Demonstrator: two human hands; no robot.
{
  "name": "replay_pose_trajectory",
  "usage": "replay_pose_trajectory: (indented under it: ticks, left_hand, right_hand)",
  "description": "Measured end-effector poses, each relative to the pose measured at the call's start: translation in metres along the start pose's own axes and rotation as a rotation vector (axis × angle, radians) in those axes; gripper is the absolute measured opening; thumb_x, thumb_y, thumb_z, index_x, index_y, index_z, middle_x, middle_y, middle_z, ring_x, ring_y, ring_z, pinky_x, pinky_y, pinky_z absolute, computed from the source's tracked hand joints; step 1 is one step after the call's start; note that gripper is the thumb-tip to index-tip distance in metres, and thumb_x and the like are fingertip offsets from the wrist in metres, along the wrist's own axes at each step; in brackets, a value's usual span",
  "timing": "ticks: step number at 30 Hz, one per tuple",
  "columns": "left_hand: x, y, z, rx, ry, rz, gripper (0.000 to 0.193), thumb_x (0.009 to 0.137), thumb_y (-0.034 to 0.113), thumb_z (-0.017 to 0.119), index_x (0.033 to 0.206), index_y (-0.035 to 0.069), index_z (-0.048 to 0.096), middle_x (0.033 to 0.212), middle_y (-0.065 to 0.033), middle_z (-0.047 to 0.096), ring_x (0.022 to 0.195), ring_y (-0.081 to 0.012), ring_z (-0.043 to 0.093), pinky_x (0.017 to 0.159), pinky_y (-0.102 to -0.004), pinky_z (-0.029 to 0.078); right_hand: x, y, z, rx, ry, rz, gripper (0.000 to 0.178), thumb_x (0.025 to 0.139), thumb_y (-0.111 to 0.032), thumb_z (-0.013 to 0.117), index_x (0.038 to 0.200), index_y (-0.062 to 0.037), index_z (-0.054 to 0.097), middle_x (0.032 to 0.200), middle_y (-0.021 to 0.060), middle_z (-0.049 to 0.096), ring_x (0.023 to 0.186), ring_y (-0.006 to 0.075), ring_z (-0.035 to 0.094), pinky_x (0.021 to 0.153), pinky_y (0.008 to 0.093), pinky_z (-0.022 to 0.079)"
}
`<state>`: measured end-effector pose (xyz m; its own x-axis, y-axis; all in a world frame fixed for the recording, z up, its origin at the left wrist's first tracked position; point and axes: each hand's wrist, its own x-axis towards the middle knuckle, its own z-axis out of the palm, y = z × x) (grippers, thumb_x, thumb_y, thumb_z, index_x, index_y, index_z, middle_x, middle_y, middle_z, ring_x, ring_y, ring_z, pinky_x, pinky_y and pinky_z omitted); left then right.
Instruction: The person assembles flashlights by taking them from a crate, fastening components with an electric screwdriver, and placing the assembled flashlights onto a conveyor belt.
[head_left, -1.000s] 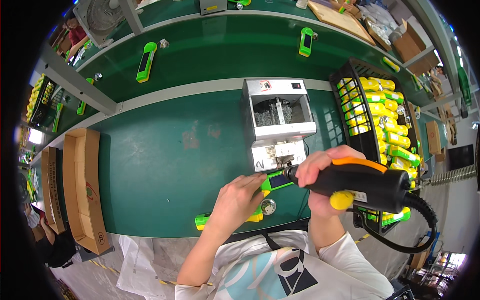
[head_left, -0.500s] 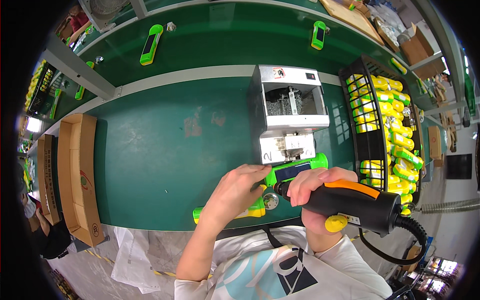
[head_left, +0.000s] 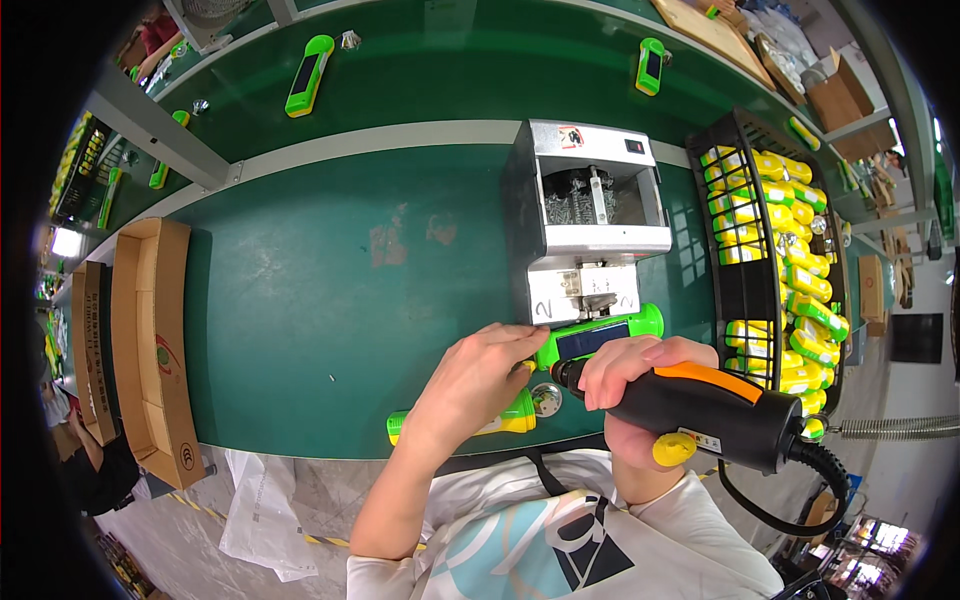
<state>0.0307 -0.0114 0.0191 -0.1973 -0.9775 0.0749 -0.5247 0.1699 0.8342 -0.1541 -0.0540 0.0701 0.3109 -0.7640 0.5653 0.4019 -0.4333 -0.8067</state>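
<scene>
My right hand [head_left: 628,382] is wrapped round a black electric screwdriver [head_left: 700,415] with an orange strip, its tip pointing left. The tip meets the near side of a green flashlight [head_left: 590,340] with a dark solar panel. My left hand [head_left: 487,372] grips the left end of this flashlight, its fingers bent; the fingertips are partly hidden. Under my left wrist lies a second green-and-yellow flashlight [head_left: 515,417], partly covered. A round silver reflector [head_left: 547,400] sits beside it. Just behind the gripped flashlight stands a grey screw feeder [head_left: 592,240] with screws inside.
A black crate [head_left: 745,280] full of yellow-and-green flashlights stands at the right. An open cardboard box [head_left: 150,350] is at the left edge of the green table [head_left: 300,330]. A coiled spring [head_left: 895,428] and cable [head_left: 825,480] trail from the screwdriver. More flashlights lie on the far belt [head_left: 480,75].
The view has shifted slightly, so the feeder and crate appear a little further right. Both hands keep their hold, and the screwdriver stays at the flashlight.
</scene>
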Motion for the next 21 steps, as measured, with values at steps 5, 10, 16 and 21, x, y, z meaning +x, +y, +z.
replay_pose_trajectory:
  ticks: [5, 10, 16, 21]
  left_hand:
    - [0.002, 0.003, -0.002, -0.018, -0.017, -0.033, 0.048, 0.08, -0.005, 0.076, 0.127, 0.0, 0.073, 0.126, -0.0187, 0.073, 0.115, -0.0374, 0.07, 0.1, -0.043, 0.057]
    - [0.001, 0.003, -0.002, 0.004, -0.003, -0.009, 0.043, 0.082, -0.004, 0.073, 0.126, -0.001, 0.073, 0.124, -0.0201, 0.074, 0.113, -0.0387, 0.07, 0.098, -0.0436, 0.058]
    - [0.005, 0.007, -0.005, -0.006, -0.008, -0.011, 0.034, 0.088, -0.001, 0.069, 0.122, -0.001, 0.075, 0.121, -0.0223, 0.074, 0.11, -0.0397, 0.071, 0.096, -0.0443, 0.058]
    - [0.006, -0.002, 0.002, -0.015, 0.038, -0.002, 0.028, 0.091, -0.001, 0.069, 0.118, -0.002, 0.076, 0.115, -0.0227, 0.075, 0.105, -0.04, 0.073, 0.093, -0.0432, 0.059]
  right_hand:
    - [-0.005, 0.001, -0.002, -0.014, -0.017, 0.017, 0.075, 0.093, -0.068, 0.069, 0.123, -0.004, 0.046, 0.076, 0.0097, 0.063, 0.058, 0.0225, 0.062, 0.057, 0.037, 0.055]
    - [-0.008, 0.004, 0.004, -0.032, 0.046, 0.022, 0.067, 0.096, -0.063, 0.069, 0.12, -0.0046, 0.047, 0.075, 0.0094, 0.062, 0.058, 0.0225, 0.062, 0.057, 0.037, 0.055]
    - [-0.013, 0.017, -0.004, 0.005, -0.039, -0.033, 0.053, 0.097, -0.047, 0.075, 0.117, -0.0064, 0.048, 0.075, 0.0094, 0.062, 0.059, 0.023, 0.063, 0.057, 0.0374, 0.056]
    - [-0.012, 0.012, -0.013, -0.046, -0.171, -0.051, 0.055, 0.087, -0.031, 0.088, 0.118, -0.0046, 0.051, 0.081, 0.0123, 0.066, 0.065, 0.0259, 0.068, 0.062, 0.038, 0.058]
